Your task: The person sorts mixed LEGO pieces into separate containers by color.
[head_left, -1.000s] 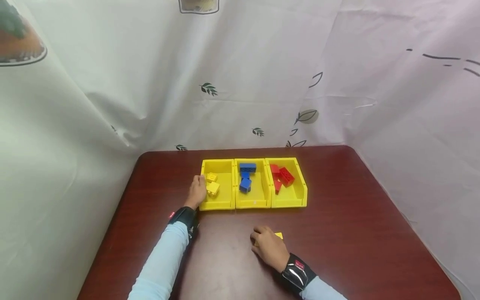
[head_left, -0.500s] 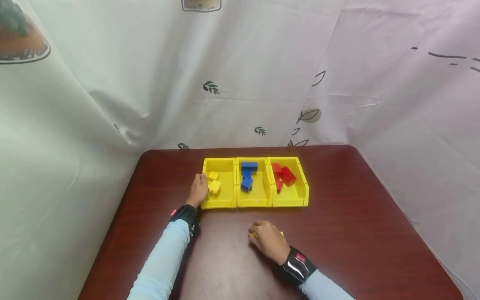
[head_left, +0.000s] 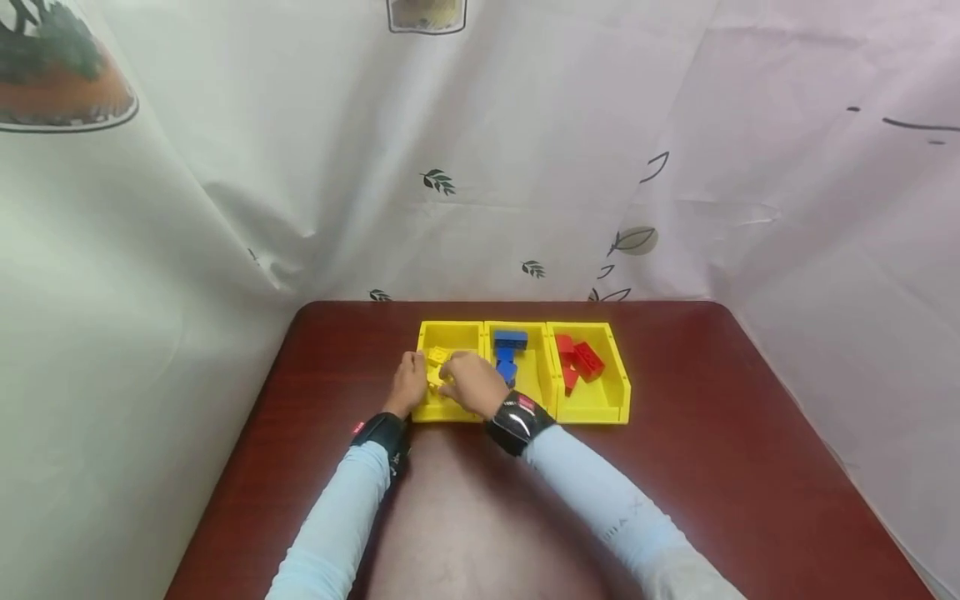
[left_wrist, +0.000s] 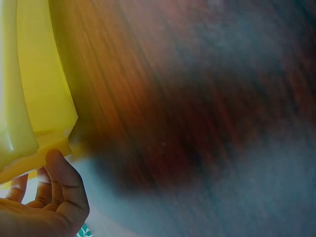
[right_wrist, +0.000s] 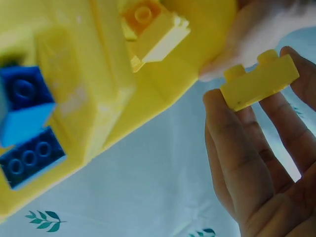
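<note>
My left hand [head_left: 408, 385] grips the outer side wall of the leftmost yellow bin [head_left: 450, 414]. In the left wrist view, the thumb lies on one side of the bin's edge [left_wrist: 47, 74] and the curled fingers on the other. My right hand [head_left: 472, 383] is over that same bin. Seen from the right wrist, a yellow toy building brick [right_wrist: 259, 81] is pinched between thumb and fingertips, its studs facing away from the palm. Several yellow bricks [right_wrist: 158, 42] lie inside the bin, partly hidden by the right hand in the head view.
Two more yellow bins adjoin on the right: the middle bin [head_left: 536, 400] with blue bricks [head_left: 511, 339], the right bin [head_left: 600, 411] with red bricks [head_left: 588, 362]. They stand on a dark red-brown table [head_left: 712, 467], with a white printed curtain [head_left: 480, 167] behind.
My right hand has picked the yellow brick up from the table in front and carried it forward and left over the leftmost bin. The left hand keeps its grip on the bin.
</note>
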Demonstrator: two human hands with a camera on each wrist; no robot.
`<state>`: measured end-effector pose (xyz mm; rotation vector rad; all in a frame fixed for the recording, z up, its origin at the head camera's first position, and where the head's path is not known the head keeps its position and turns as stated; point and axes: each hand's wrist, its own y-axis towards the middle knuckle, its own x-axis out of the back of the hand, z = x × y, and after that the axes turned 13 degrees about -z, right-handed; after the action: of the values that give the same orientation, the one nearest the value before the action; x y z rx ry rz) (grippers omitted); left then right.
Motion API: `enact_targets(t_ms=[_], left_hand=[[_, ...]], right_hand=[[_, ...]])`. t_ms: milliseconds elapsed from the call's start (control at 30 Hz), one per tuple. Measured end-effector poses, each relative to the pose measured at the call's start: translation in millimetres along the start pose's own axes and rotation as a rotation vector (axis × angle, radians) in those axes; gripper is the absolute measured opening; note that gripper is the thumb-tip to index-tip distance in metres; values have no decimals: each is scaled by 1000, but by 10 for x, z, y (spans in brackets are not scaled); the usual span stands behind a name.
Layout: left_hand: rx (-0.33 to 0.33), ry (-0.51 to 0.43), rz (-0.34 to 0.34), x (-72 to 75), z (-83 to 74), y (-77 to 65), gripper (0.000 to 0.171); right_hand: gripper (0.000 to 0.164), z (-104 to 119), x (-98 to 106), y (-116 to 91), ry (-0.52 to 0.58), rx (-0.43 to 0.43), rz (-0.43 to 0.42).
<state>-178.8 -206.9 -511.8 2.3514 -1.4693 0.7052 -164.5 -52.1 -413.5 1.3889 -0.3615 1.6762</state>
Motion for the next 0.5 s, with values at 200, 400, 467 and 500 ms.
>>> enact_targets(t_ms=[200,400,467,500], left_hand=[[-38,-4,-19,16,-27,-42,43],[-39,6,-32,36,-38,-42,42],[-38,17,-30,26,-29,-42,43],[-36,17,-30,19,-25,-42,43]], right_hand=[[26,26,-108,414,-95,-53,62],[19,42,-272,631,-222,-15,81],[14,28,-352,642,-242,-6,97],[12,19,-389,638,-242,-8,108]])
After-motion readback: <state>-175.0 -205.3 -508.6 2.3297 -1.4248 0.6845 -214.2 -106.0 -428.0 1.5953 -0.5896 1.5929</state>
